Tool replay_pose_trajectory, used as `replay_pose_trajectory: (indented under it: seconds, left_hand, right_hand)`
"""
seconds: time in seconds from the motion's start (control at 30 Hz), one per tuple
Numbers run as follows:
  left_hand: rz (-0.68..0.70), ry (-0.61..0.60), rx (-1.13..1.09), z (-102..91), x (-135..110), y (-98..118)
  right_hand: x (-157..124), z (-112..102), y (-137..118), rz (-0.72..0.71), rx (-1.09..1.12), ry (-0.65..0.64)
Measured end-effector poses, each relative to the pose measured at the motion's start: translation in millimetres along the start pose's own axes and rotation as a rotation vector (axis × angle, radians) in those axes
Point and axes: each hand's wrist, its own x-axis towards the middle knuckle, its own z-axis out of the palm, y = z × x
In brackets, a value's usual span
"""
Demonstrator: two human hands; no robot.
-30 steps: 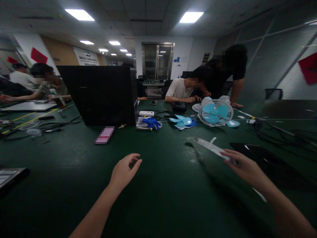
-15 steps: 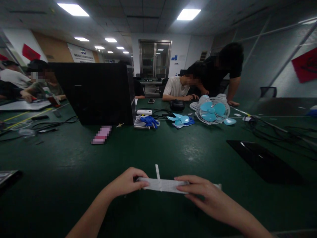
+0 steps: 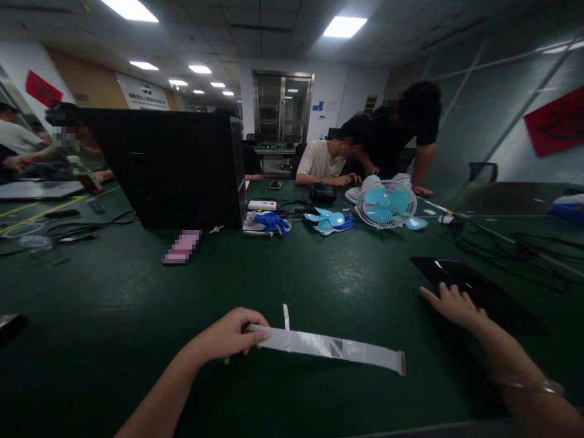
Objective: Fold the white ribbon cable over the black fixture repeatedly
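The strip (image 3: 310,345) is long, flat and pale grey-white, with fine lines running lengthwise near its left end. A glossy section lies near the middle, next to a darker grey patch (image 3: 336,348). A narrow white tab (image 3: 286,317) projects from the far edge, and a short end piece (image 3: 401,363) caps the right end crosswise.

The strip is above the near part of the green table (image 3: 255,274), in front of the person, extending rightward from the left hand (image 3: 232,333) and sloping slightly toward the near edge. The left thumb and fingers pinch its left end. The right hand (image 3: 458,307) is well apart from the strip, fingers spread, at the black panel (image 3: 506,304); contact with the panel cannot be confirmed.

The left fingers cover the strip's left tip. A small pale bit (image 3: 225,361) shows below that hand; whether it belongs to the strip is unclear. Any print is too small to read. The right hand hides part of the panel. At the left frame edge, a dark object (image 3: 11,328) is cut off.
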Motion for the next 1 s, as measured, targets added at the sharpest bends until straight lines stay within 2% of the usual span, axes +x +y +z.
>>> replay_pose_trajectory:
  seconds: [0.1,0.27,0.4,0.53,0.67,0.8,1.0]
  left_hand:
    - [-0.008,-0.013,-0.009,0.4,0,2]
    - [-0.011,-0.033,-0.034,1.5,-2,6]
    - [-0.026,-0.041,-0.032,0.5,-4,8]
    - [-0.005,-0.064,-0.083,0.0,-4,6]
    - [-0.021,-0.108,-0.126,0.3,-4,5]
    - [-0.045,-0.126,-0.141,-1.4,-5,5]
    - [-0.008,-0.13,-0.169,-3.0,-4,-1]
  right_hand:
    - [-8,4,-11,0.074,-0.018,-0.095]
    - [-22,16,-49,-0.083,-0.004,-0.186]
    - [-43,14,-96,-0.334,0.032,-0.27]
    - [-73,-1,-146,-0.612,0.111,-0.396]
    - [-94,-10,-182,-0.835,0.218,-0.481]
    - [-105,-15,-204,-0.98,0.265,-0.567]
    - [-112,-23,-219,-1.066,0.297,-0.622]
